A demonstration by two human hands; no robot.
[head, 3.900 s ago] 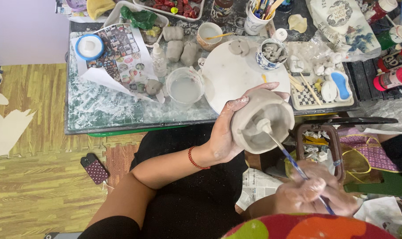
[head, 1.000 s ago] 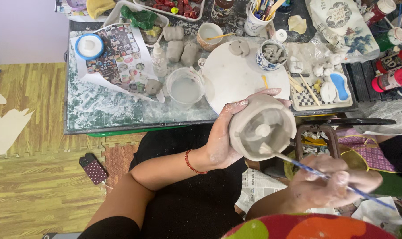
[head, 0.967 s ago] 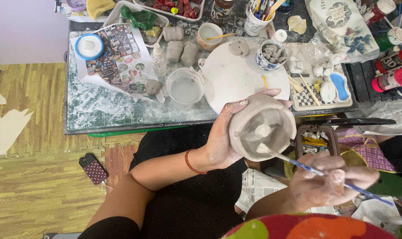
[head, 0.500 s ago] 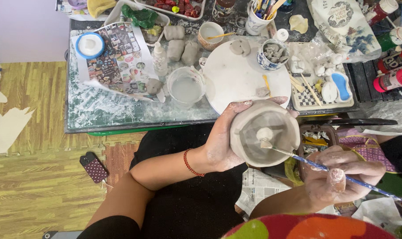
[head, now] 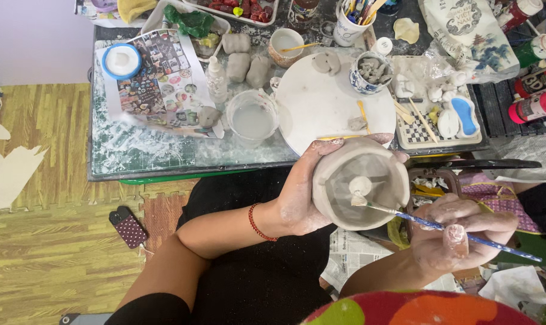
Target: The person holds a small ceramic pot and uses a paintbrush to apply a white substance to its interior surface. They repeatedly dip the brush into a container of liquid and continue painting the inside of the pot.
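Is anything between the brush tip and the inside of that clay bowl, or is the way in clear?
Nothing visible blocks it. The left hand holds the grey clay bowl with its opening facing the camera. The right hand holds the blue-handled brush, whose tip already lies inside the bowl beside a small clay knob.

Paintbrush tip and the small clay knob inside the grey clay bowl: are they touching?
Touching. The head view shows the paintbrush, held in the right hand, with its bristles pressed against the base of the clay knob inside the clay bowl, which the left hand holds.
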